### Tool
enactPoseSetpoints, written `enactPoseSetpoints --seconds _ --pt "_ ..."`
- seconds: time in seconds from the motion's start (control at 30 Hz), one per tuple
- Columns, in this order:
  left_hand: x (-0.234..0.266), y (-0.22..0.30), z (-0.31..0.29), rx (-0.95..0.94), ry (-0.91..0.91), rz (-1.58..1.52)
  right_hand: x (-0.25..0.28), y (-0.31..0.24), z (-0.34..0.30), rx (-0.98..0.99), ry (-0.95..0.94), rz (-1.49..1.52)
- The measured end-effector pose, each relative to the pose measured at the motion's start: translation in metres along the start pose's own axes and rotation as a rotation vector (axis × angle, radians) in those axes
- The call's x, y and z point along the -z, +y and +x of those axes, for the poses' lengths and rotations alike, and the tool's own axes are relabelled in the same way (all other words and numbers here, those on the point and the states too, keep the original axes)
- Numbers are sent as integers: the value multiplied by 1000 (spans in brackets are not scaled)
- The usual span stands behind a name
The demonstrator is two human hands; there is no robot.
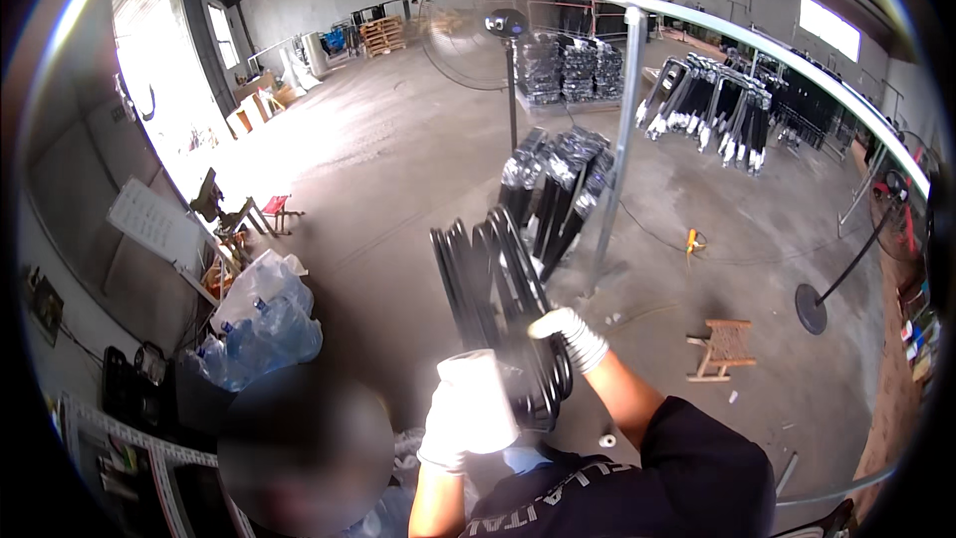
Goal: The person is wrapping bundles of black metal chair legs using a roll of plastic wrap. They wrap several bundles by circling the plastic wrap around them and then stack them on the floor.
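My left hand (pixel 443 434), in a white glove, is closed around a white roll (pixel 485 401) that looks like wrapping film. The roll is held against the near left side of a bundle of black bent-tube frames (pixel 510 264) standing in front of me. My right hand (pixel 575 335), also gloved in white, grips the right side of the bundle, its fingertips on the outer tube. Just beyond stands a group of similar black frames (pixel 558 189), their tops wrapped in clear film. Glare on the gloves and roll hides some finger detail.
A steel post (pixel 622 130) rises right of the frames. Left lie big clear bottles in plastic (pixel 264 319). A small wooden stool (pixel 722 349), a yellow tool (pixel 694 242) with a cord and a pedestal fan (pixel 812 309) stand right. Another fan (pixel 508 25) is ahead.
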State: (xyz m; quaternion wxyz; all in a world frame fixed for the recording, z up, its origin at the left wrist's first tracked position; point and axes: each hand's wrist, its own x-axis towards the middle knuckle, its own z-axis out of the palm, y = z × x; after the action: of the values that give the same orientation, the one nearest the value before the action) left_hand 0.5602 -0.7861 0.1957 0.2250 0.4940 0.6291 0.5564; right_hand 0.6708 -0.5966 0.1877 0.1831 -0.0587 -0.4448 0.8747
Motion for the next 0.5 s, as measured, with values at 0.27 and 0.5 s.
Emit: enactPoseSetpoints --seconds 0.27,0.5 --pt "95 -113 199 153 22 -441 114 32 245 -100 144 -237" --pt "157 -243 356 523 -281 -1092 124 -15 396 -225 265 -37"
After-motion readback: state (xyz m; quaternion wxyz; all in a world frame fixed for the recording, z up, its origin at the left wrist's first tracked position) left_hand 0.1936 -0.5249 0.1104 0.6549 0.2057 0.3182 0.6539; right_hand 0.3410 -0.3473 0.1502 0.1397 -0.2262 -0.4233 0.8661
